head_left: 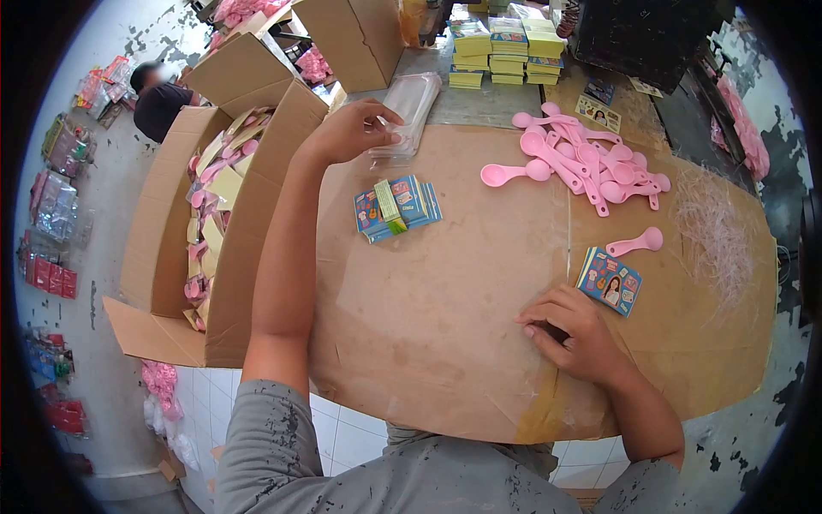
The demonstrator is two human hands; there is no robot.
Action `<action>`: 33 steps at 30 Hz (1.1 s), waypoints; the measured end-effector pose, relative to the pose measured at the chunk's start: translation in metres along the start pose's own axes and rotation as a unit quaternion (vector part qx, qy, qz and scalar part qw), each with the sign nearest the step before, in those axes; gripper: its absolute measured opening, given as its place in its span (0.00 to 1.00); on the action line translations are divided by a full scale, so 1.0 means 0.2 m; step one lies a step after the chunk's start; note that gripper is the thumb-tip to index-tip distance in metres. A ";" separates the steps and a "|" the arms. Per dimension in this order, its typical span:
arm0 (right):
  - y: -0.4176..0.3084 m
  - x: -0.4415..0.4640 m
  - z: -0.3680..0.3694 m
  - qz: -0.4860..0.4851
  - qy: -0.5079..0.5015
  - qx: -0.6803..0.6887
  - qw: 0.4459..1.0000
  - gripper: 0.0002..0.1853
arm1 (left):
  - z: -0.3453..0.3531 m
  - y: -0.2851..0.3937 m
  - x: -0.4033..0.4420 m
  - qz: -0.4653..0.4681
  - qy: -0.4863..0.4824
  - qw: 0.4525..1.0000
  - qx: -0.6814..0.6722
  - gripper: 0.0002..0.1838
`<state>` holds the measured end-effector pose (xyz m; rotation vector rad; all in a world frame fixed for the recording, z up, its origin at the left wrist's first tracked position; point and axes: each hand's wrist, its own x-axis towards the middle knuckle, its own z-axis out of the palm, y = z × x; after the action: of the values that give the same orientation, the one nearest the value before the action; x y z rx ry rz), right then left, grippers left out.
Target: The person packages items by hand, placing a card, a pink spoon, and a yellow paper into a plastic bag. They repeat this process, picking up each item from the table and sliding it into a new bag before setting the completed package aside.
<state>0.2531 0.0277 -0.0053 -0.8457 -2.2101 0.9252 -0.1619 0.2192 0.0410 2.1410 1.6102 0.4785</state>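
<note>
My left hand (364,130) reaches to the far side of the table, its thumb and fingers pinched at the edge of a stack of clear plastic bags (415,98). Nearer me lies a bundle of blue printed cards (398,210) with a yellow-green band around it. My right hand (575,332) rests on the cardboard with fingers loosely curled and nothing visible in it. Just beyond its knuckles is a small stack of blue cards (610,281). One pink measuring spoon (635,242) lies behind that stack, and a heap of pink spoons (591,163) spreads farther back.
A cardboard box (227,248) of packed pink spoons and cards stands left of my left arm. Tall stacks of cards (505,51) are at the back, beside a black box (642,43). Shredded plastic strands (715,231) lie on the right. Another person (160,103) is at far left.
</note>
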 end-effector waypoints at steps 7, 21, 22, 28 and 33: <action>0.01 0.00 0.00 -0.001 -0.001 0.000 1.000 0.08 | -0.02 0.01 -0.01 0.000 -0.008 1.000 -0.021 0.19; 0.00 0.00 0.00 0.003 -0.006 -0.001 1.000 0.09 | 0.03 0.00 0.02 0.029 0.042 0.998 0.048 0.16; 0.00 0.00 0.00 0.003 -0.006 -0.002 1.000 0.09 | 0.04 0.01 0.02 0.041 0.044 0.996 0.066 0.16; 0.00 -0.01 0.00 -0.003 -0.003 0.001 1.000 0.09 | 0.06 0.10 0.00 0.044 0.053 0.985 0.161 0.16; 0.01 -0.01 0.00 -0.008 -0.004 0.002 1.000 0.09 | 0.04 0.11 0.01 0.025 0.057 0.983 0.172 0.16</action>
<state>0.2551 0.0278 -0.0074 -0.8227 -2.2189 0.9265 -0.1396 0.2146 0.0458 2.4483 1.8169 0.3630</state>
